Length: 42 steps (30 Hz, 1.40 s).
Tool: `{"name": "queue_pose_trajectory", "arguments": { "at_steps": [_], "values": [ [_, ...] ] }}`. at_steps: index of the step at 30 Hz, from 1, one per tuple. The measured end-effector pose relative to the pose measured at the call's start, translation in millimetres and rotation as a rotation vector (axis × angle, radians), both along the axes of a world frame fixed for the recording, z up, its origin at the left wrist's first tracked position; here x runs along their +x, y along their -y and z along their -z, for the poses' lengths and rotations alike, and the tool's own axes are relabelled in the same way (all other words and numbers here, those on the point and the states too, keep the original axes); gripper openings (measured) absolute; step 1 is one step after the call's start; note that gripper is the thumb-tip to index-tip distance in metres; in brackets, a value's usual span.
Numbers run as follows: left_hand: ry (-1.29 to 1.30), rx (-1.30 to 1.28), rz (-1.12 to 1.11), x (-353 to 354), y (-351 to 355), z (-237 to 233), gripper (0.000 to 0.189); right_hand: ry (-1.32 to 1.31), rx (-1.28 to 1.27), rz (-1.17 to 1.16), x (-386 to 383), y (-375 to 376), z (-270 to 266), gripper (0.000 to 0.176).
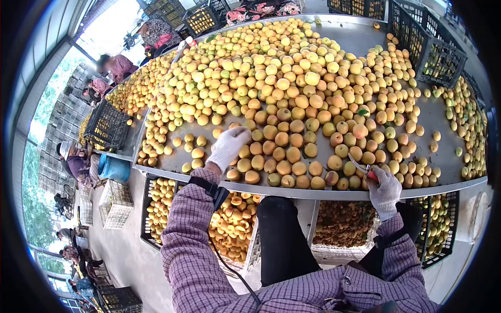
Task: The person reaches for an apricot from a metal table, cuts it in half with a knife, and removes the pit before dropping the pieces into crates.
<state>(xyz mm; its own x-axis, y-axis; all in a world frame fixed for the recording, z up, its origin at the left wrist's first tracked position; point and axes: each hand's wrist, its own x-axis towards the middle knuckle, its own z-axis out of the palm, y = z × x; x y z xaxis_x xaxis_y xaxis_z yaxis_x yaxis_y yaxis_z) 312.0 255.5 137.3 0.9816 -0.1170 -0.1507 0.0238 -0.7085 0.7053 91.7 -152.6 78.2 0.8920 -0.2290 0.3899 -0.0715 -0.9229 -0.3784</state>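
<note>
My left hand (229,147), in a white knit glove, reaches over the near-left part of the apricot pile (292,99). Its fingers are bent together at the fruit; whether an apricot is inside them is hidden. At the table's near edge, my right hand (385,189), also gloved, is closed around a small red-handled cutting tool (371,176) with a curved metal blade, which points up and left over the apricots. Yellow-orange apricots surround both hands on the metal table (229,184).
Below the table edge are a crate of halved apricots (235,229), a white crate of brown pits (344,224) and black crates of whole fruit (442,227). A black crate (441,60) stands at the far right. Other people (117,68) sit along the left, near a blue bucket (114,168).
</note>
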Motion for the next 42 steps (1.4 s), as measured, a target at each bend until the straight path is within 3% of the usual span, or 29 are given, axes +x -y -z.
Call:
{"name": "queue_pose_trajectory", "arguments": {
  "at_steps": [1, 3, 5, 7, 15, 17, 26, 40, 42],
  "values": [
    [0.022, -0.021, -0.033, 12, -11, -2, 0.054, 0.0, -0.003, 0.006, 1, 0, 1, 0.03],
    [0.201, 0.36, 0.033, 36, -30, -3, 0.062, -0.015, -0.012, 0.021, 0, -1, 1, 0.031],
    [-0.092, 0.039, 0.009, 77, -64, 44, 0.071, -0.044, -0.016, 0.013, 1, 0, -1, 0.031],
    [-0.111, 0.493, 0.145, 70, -38, 36, 0.08, -0.042, -0.044, 0.017, 1, 1, -1, 0.032],
    [0.043, 0.481, 0.165, 20, 17, 33, 0.081, -0.059, -0.023, 0.037, 0, 0, -2, 0.032],
    [-0.025, 0.516, 0.107, 7, 35, 20, 0.083, -0.075, -0.026, 0.048, -1, 0, -2, 0.031],
    [0.038, 0.551, 0.115, 5, 90, 37, 0.095, -0.045, -0.016, 0.056, -2, -2, 2, 0.032],
    [-0.013, 0.588, 0.029, -6, 94, 38, 0.097, -0.023, -0.033, 0.066, -2, -7, -2, 0.029],
    [0.097, 0.559, 0.085, -8, 84, 44, 0.093, -0.022, -0.043, 0.052, -3, -4, -1, 0.029]
  ]
}}
